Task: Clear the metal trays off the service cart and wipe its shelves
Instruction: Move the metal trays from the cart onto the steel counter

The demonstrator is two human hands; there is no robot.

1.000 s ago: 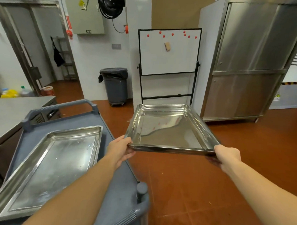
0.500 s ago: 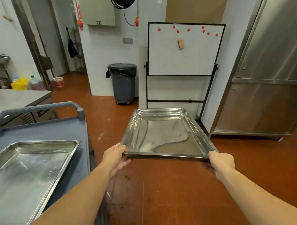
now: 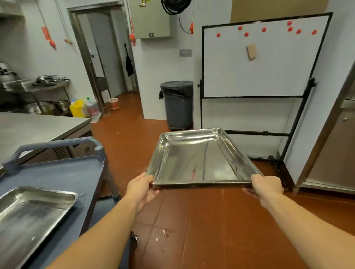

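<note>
At the lower left, a metal tray lies flat on the top shelf of the grey-blue service cart, its bottom showing only wet streaks. Beyond the cart's handle stands a steel tabletop. On the floor past it sit a yellow jug, a clear bottle with a red label and a small white tub with a red band; their writing is too small to read. Right of the cart, the left hand grasps the near left corner of a second metal tray, thumb on the rim. That tray is held roughly level in the air above the red floor, clear of the cart, its shiny bottom showing only reflections. Farther back, a grey bin lined with a black bag stands beside a whiteboard dotted with red magnets; the bin's contents are hidden. The right hand grips the tray's near right corner.
</note>
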